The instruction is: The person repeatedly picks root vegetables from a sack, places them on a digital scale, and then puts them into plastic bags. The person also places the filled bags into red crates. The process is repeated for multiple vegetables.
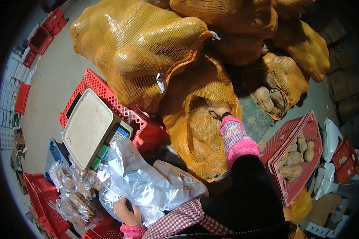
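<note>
My right hand (219, 109) reaches into the mouth of an orange mesh sack (203, 139) in front of me. Its fingers curl down inside, and what they close on is hidden by the netting and shadow. Near the lower edge, my left hand (127, 212) has its fingers bent around clear plastic bags (147, 187), which lie in a shiny crumpled heap against my checked apron. Just beyond them a digital scale (87, 127) with a bare pale platform rests on a red crate (147, 131). Bagged tan produce (73, 191) is piled left of the plastic.
Full mesh sacks (139, 51) are heaped at the far side. A smaller open sack (277, 85) shows tan squashes. At the right, a tilted pink-red crate (295, 159) holds several butternut squashes (295, 158). More red crates (42, 40) stand along the left.
</note>
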Available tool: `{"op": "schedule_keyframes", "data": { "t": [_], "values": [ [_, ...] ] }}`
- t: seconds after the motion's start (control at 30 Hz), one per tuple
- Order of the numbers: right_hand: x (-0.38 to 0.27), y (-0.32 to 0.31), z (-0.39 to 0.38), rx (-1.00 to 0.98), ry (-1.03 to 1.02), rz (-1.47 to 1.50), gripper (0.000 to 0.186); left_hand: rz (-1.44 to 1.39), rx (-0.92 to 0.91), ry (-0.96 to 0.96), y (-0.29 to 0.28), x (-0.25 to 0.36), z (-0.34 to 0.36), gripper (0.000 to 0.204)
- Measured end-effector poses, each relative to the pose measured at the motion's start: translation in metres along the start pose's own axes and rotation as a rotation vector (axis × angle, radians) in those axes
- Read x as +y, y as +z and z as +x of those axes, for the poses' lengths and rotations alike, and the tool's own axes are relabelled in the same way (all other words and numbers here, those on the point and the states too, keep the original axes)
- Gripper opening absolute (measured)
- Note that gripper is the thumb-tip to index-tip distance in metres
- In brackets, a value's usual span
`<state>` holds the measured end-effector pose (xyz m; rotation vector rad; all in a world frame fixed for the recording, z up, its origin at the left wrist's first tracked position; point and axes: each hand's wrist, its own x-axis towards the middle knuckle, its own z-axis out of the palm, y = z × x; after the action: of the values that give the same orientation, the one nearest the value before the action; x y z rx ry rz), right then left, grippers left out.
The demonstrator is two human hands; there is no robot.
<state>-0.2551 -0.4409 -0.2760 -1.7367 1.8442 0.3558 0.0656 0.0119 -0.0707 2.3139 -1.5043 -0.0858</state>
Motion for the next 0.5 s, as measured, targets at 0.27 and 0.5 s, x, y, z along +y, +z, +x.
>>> {"op": "schedule_keyframes", "data": {
  "t": [0.27, 0.5],
  "values": [
    [0.009, 0.025, -0.133, -0.565, -0.080, 1.589, 0.050, -0.175, -0.120, -0.012, -0.021, -0.007, 0.001, 0.036],
    [-0.023, 0.036, -0.247, -1.100, -0.454, 1.910, 0.059, -0.634, -0.099, -0.178, -0.058, -0.011, 0.022, 0.024]
  ]
}}
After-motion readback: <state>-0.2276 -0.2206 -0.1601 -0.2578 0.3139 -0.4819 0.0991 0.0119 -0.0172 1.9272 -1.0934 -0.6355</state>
